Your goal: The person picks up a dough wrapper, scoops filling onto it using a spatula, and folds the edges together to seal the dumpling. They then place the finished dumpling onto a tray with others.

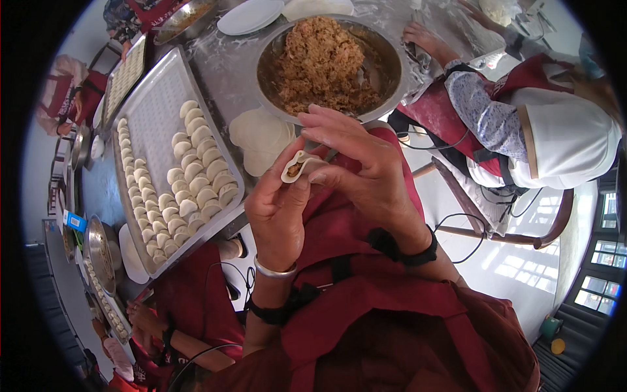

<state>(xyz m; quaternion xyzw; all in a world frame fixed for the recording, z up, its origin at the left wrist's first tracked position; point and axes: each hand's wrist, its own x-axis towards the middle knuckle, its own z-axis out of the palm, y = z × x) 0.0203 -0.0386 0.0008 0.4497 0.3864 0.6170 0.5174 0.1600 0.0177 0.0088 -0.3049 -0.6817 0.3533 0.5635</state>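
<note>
Between my two hands is a folded dumpling, its near end gaping on brown filling. My left hand, with a silver bangle at the wrist, grips it from the left and below. The thumb and fingers of my right hand pinch its right side. Just beyond my hands lies a pile of round dough wrappers. Past them stands a large metal bowl heaped with minced filling. On the left, a metal tray holds rows of shaped dumplings.
White plates and another filling bowl stand farther back on the floured table. Several people in red aprons work around it. One co-worker's hand is beyond the bowl at right. A wooden chair stands at right, with cables nearby.
</note>
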